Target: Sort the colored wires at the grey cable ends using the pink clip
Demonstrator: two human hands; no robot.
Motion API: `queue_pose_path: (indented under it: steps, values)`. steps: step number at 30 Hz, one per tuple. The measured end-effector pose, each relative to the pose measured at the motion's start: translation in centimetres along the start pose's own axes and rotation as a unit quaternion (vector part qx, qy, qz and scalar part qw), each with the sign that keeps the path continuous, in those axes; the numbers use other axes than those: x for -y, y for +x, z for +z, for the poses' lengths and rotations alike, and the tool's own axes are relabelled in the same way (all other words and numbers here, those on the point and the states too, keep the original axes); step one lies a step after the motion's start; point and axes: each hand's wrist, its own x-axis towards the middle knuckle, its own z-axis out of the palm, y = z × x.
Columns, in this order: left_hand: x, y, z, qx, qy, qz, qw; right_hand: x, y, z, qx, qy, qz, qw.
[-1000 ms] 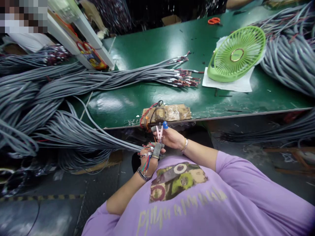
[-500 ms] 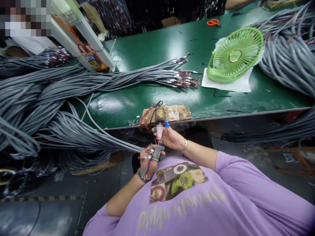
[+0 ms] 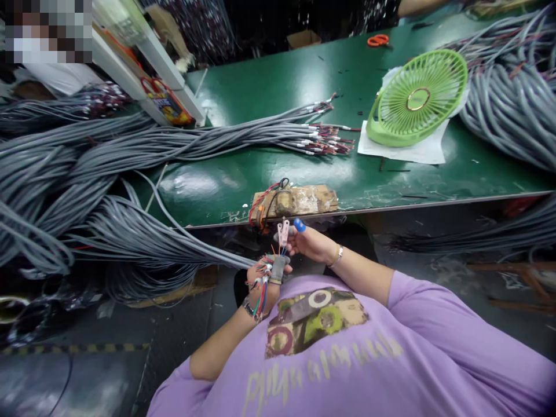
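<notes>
My left hand (image 3: 266, 284) is closed around the end of a grey cable (image 3: 232, 258). Thin coloured wires (image 3: 263, 295) fan out from this grip, some hanging over the wrist, and a grey cover wraps one finger. Just beyond it, my right hand (image 3: 315, 244) has its fingers curled around a small pale pink two-armed tool (image 3: 284, 233) with holes near its upper ends. The thumb wears a blue cover and stands slightly off the tool. Orange and blue wire ends meet the tool's lower end; the exact contact is too small to make out.
On the green table (image 3: 260, 81) lie a bundle of grey cables (image 3: 243, 136), a worn wooden block (image 3: 313, 198), a green fan (image 3: 419, 98) on paper and orange scissors (image 3: 377, 40). More cables (image 3: 508, 110) are heaped at right. A white post (image 3: 169, 63) stands at left.
My right hand has shifted slightly right, and its thumb has moved away from the pink tool, whose two arms now show apart. The left hand stays almost in place.
</notes>
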Motion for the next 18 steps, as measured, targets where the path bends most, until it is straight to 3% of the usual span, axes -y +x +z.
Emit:
queue_pose_path:
  steps: [3,7,14,18]
  values:
    - [1.0,-0.2,-0.2,0.006,0.038,0.047,0.998,0.2,-0.7,-0.3,0.024,-0.045,0.014,0.999]
    - [1.9,-0.3,-0.5,0.028,0.04,0.069,0.996,0.1,-0.9,0.1,0.0,-0.104,-0.006,0.995]
    - [1.4,0.2,-0.8,0.1,0.043,0.031,0.994,-0.3,-0.9,1.5,0.027,-0.163,-0.026,0.986]
    - [0.9,0.2,-0.9,0.106,0.02,0.01,0.994,-0.6,-1.1,1.9,0.028,-0.153,-0.04,0.987]
